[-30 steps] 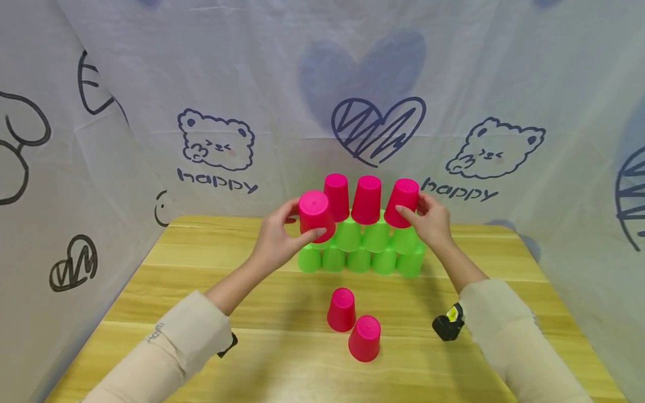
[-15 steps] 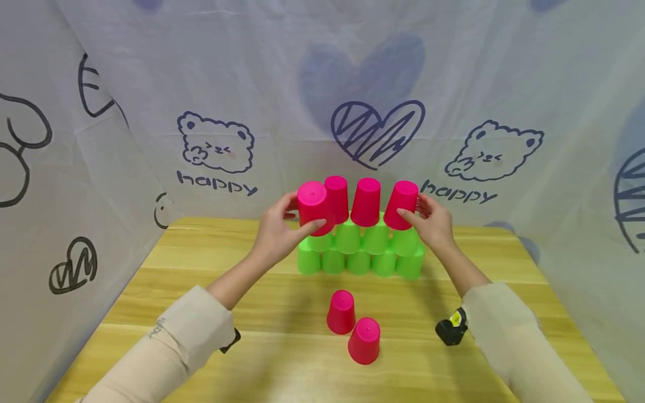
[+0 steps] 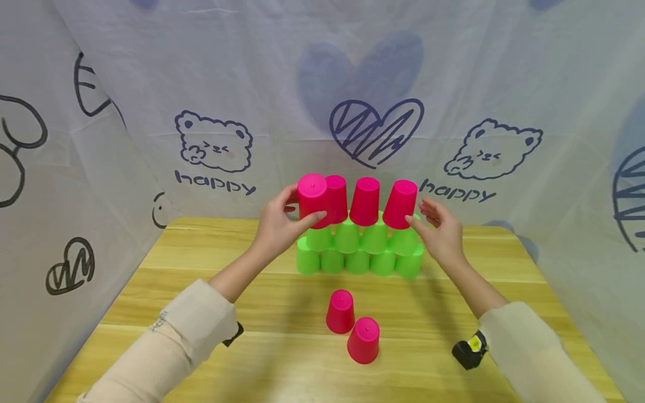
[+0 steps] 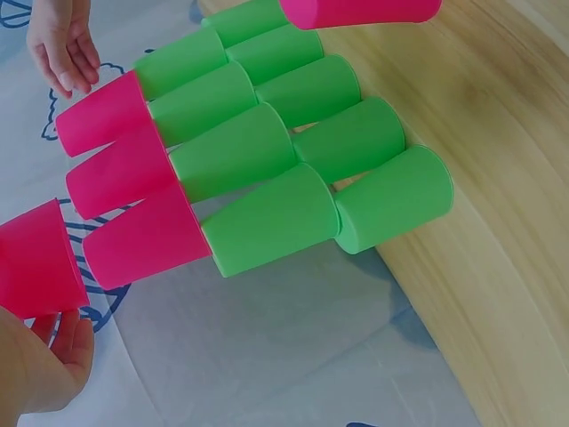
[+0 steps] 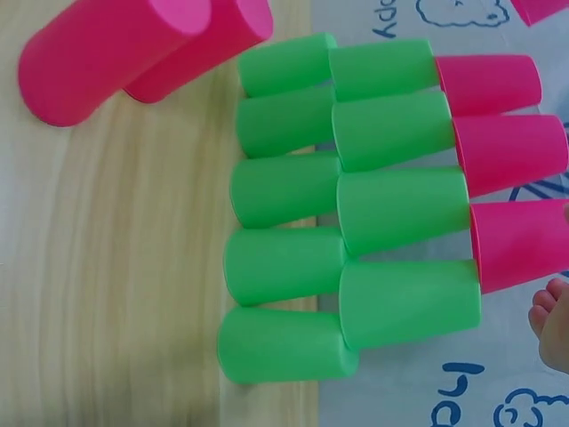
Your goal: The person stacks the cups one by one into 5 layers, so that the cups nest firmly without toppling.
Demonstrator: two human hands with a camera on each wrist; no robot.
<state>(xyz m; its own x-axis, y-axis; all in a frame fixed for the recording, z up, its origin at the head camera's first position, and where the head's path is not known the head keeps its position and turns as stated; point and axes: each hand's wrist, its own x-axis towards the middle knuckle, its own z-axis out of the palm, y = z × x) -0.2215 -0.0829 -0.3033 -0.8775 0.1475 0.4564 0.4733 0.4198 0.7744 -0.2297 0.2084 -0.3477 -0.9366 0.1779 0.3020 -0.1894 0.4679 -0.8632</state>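
Note:
My left hand point(image 3: 277, 226) grips an upside-down pink cup point(image 3: 312, 196), thumb at the near side. The cup is held up at the left end of the stack; in the left wrist view this held cup point(image 4: 36, 262) is apart from the stacked ones. Three pink cups point(image 3: 365, 201) stand upside down in a row on two tiers of green cups point(image 3: 358, 261). Beside the rightmost pink cup point(image 3: 400, 204) is my right hand point(image 3: 443, 232), fingers spread and holding nothing. The right wrist view shows only its fingertips point(image 5: 551, 307), just off that cup.
Two more pink cups, a farther one point(image 3: 340, 312) and a nearer one point(image 3: 363, 340), stand upside down on the wooden table point(image 3: 201, 347) in front of the stack. A white printed cloth point(image 3: 282, 84) hangs behind the table and at its sides.
My right hand has let go of the rightmost pink cup and drawn back to the right. My left hand has raised its pink cup slightly.

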